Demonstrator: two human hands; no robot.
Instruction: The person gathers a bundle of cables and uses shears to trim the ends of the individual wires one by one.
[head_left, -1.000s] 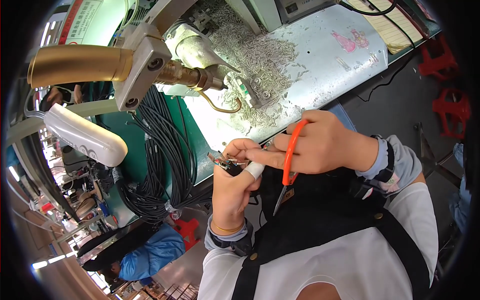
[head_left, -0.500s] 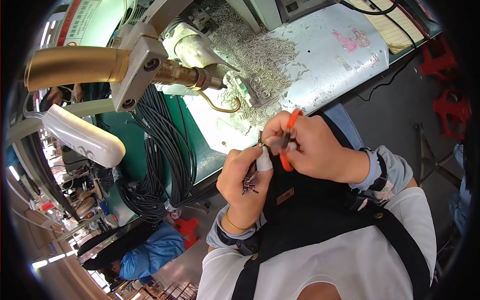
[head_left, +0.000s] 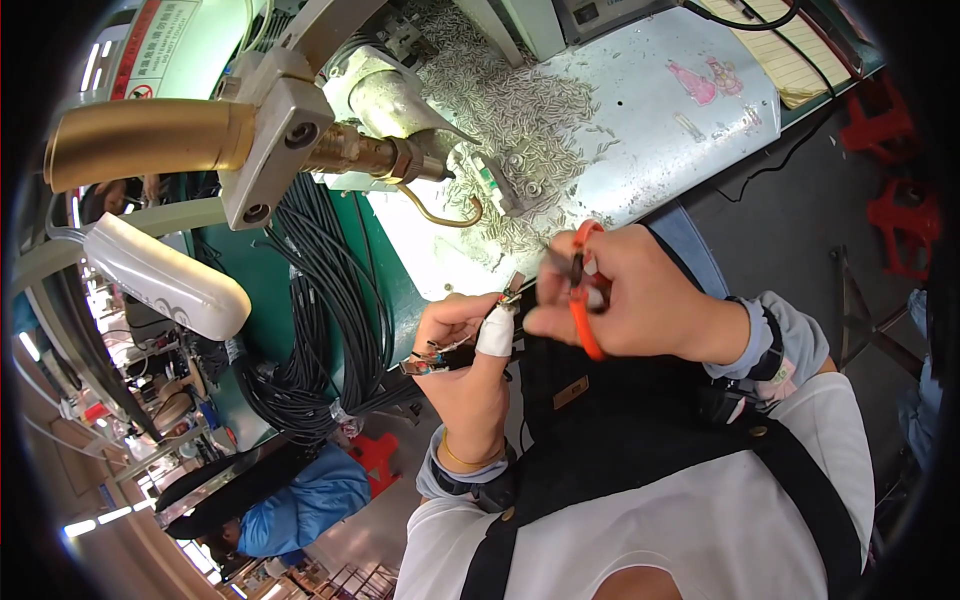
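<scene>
So the person's left hand (head_left: 466,390) has thumb and fingers clamped on a small wired piece (head_left: 511,289), which pokes out just past the white thumb wrap (head_left: 496,333). A second bunch of wire ends (head_left: 428,360) sticks out on the other side of those fingers. Right hand (head_left: 650,290) is just beside, fingers curled round orange-handled scissors (head_left: 584,325), blades kinda blurry. Beyond both hands' fingertips: loose metal bits (head_left: 520,115) all over a pale plate (head_left: 680,150).
</scene>
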